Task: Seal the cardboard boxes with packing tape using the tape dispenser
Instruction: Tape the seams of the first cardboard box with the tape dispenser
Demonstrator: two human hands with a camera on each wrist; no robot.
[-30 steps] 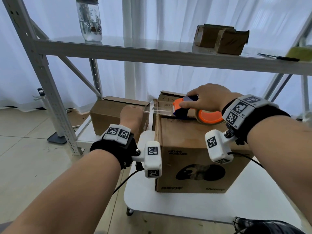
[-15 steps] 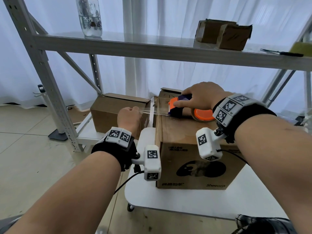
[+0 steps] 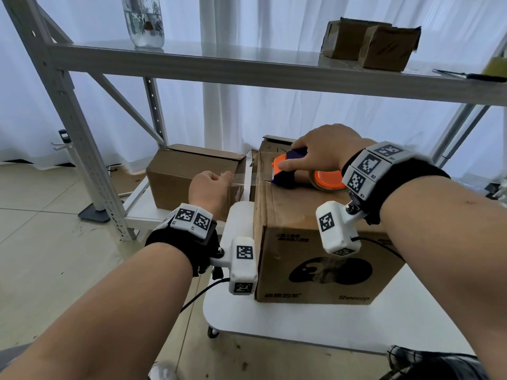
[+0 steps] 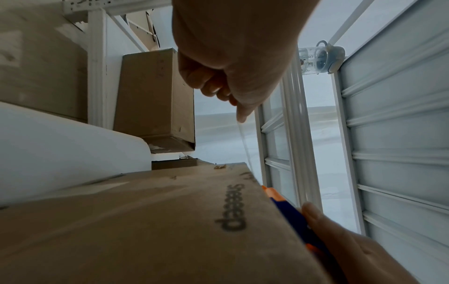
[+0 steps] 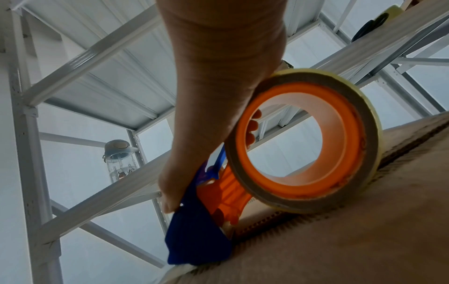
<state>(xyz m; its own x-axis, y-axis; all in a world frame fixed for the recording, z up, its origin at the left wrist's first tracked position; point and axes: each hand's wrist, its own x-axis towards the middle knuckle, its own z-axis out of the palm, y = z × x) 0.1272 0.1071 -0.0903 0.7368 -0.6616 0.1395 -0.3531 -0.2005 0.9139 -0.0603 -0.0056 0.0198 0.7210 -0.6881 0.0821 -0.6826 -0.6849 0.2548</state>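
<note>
Still, left hand [image 3: 210, 192] pinches tape [image 3: 244, 179]; right hand [image 3: 323, 152] grips dispenser [image 3: 290, 171], unmoved.

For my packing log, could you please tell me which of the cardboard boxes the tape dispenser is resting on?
It is the printed box on the white cart. The tape dispenser sits on its top; the plain box stands behind, to its left.

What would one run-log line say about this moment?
step: taping box top | left hand: pinches tape end | right hand: grips tape dispenser on cardboard box | tape: stretched past box edge
</note>
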